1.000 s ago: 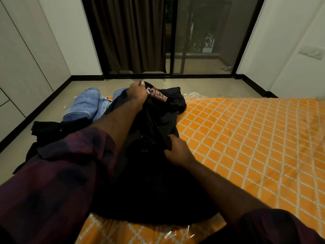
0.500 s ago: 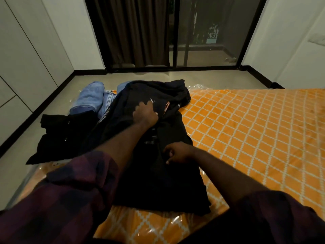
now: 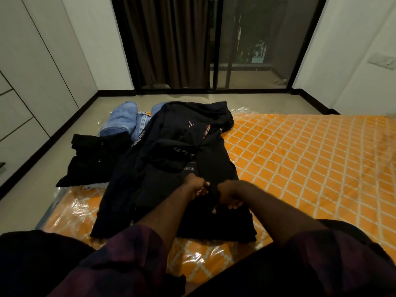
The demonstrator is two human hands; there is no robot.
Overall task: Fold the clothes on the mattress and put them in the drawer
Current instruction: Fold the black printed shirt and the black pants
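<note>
Now | left hand (image 3: 196, 187), right hand (image 3: 229, 195): each grip pinches one black garment (image 3: 171, 168) | mattress (image 3: 300, 157): one

The black garment (image 3: 171, 151) at the frame's centre bears white and orange lettering, but folds and blur leave it unreadable. No other text can be read.

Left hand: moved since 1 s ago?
Yes. The left hand has come back toward the person, from the far printed end of the black garment to beside the right hand.

mattress (image 3: 300, 159) right edge cut off
</note>
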